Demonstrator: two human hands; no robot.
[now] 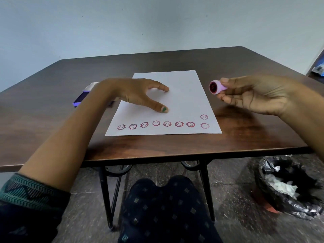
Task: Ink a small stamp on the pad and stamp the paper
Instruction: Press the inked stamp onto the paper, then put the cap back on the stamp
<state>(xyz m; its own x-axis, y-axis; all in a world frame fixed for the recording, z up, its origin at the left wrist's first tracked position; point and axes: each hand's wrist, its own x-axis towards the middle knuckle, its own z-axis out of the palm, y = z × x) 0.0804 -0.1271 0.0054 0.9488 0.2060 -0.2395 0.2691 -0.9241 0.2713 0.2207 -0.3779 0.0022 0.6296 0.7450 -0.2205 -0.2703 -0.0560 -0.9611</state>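
A white sheet of paper [182,95] lies in the middle of the dark wooden table [175,146]. Several red smiling-flower prints [156,124] run along its near edge, with two more stacked at the near right corner. My left hand [138,93] rests open on the paper's left part, fingers spread. My right hand [254,93] hovers off the paper's right side and holds a small pink round stamp [217,87] on its side, its red inked face turned left toward me. A purple ink pad [84,96] lies left of the paper, partly hidden behind my left wrist.
A bin lined with a black bag [287,186] stands on the floor at the right, beside the table. My knees [163,199] and the table's black metal legs [107,193] are below the near edge. A pale wall is behind the table.
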